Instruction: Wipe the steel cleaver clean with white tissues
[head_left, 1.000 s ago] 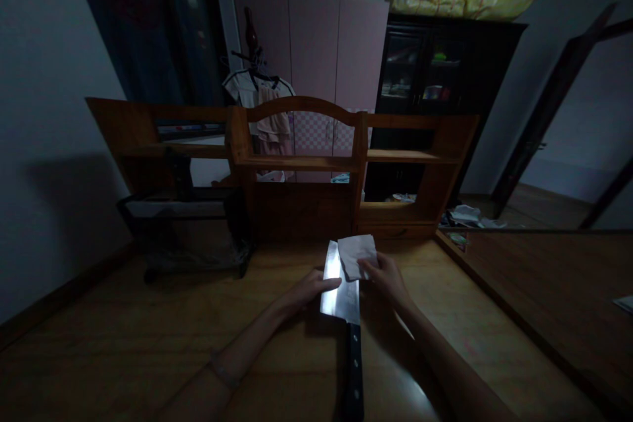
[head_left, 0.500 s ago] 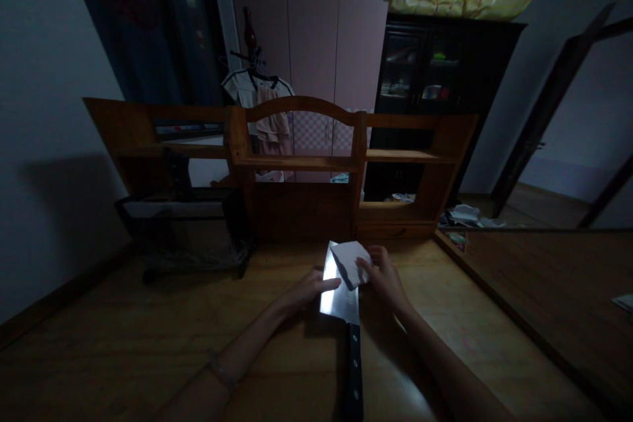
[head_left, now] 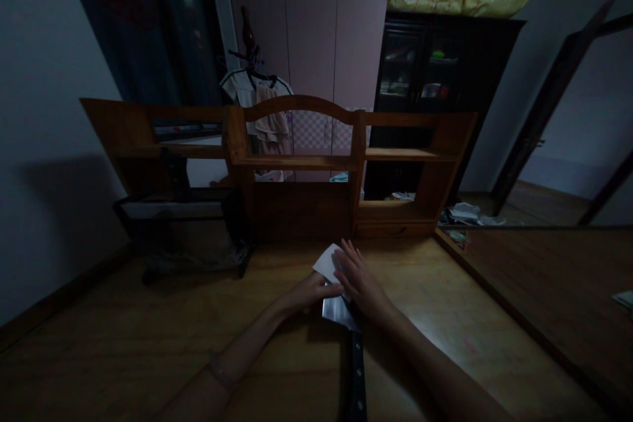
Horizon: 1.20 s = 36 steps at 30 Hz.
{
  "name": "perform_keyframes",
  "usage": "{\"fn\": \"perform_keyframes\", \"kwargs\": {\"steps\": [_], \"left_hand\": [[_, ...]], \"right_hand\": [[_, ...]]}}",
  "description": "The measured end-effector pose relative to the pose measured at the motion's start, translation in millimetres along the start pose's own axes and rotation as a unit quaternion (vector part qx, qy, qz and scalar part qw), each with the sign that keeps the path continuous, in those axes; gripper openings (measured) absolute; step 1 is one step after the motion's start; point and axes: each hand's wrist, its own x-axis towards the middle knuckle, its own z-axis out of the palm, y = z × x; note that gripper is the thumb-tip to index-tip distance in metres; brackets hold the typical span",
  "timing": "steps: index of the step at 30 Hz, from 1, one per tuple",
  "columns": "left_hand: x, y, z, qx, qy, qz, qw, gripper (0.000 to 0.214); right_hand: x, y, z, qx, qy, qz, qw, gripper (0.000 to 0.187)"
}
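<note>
A cleaver [head_left: 338,311] with a broad shiny blade points away from me, its black riveted handle [head_left: 357,369] toward the front. My left hand [head_left: 311,291] grips the blade's left side, thumb on top and the other fingers mostly hidden under it. A piece of white paper or tissue [head_left: 326,262] covers the far part of the blade. My right hand [head_left: 361,280] lies over this white piece with fingers stretched out, pressing it against the blade. Part of the white piece is hidden beneath that hand.
The wooden tabletop [head_left: 257,356] carries a wooden shelf unit [head_left: 297,162] along its back. A dark-framed, clear-sided box [head_left: 182,231] stands at the left. Beyond are a pink wardrobe [head_left: 311,53] and a black cabinet [head_left: 475,66]. A raised wooden edge [head_left: 494,290] runs along the right.
My right hand has gone from pinching the white piece at its right edge to lying flat over it. The white piece has shifted left across the blade. My left hand stays on the cleaver.
</note>
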Motion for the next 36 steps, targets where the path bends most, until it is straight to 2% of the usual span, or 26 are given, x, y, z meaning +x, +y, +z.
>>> {"fn": "perform_keyframes", "kwargs": {"steps": [2,4,9,12,18,23,30,36], "left_hand": [[-1,0,-1.7,0.016,-0.008,0.001,1.000,0.052],[-1,-1,-4.4,0.028,-0.027,-0.026,0.999,0.047],[-2,-4,-8.4,0.007,-0.067,-0.074,0.995,0.044],[-2,-6,-8.9,0.007,-0.070,-0.078,0.994,0.047],[-3,-4,-9.3,0.037,-0.058,-0.079,0.994,0.042],[-2,-5,-6.6,0.025,-0.049,-0.078,0.995,0.043],[-7,5,-1.0,-0.032,-0.043,-0.099,0.994,0.029],[-9,10,-0.9,-0.079,-0.042,-0.112,0.990,0.020]], "right_hand": [[1,-4,-3,0.009,0.011,0.002,1.000,0.046],[2,-4,-5,0.015,0.029,0.017,0.999,0.044],[-1,10,-8,0.026,0.083,0.068,0.994,0.037],[-3,13,-6,0.027,0.074,0.074,0.994,0.041],[-3,4,-6,-0.003,0.018,0.051,0.999,0.051],[-3,1,-8,-0.006,-0.013,0.059,0.998,0.051],[-1,8,-5,0.043,0.009,0.115,0.992,0.051],[-2,20,-2,0.091,0.045,0.132,0.986,0.051]]}}
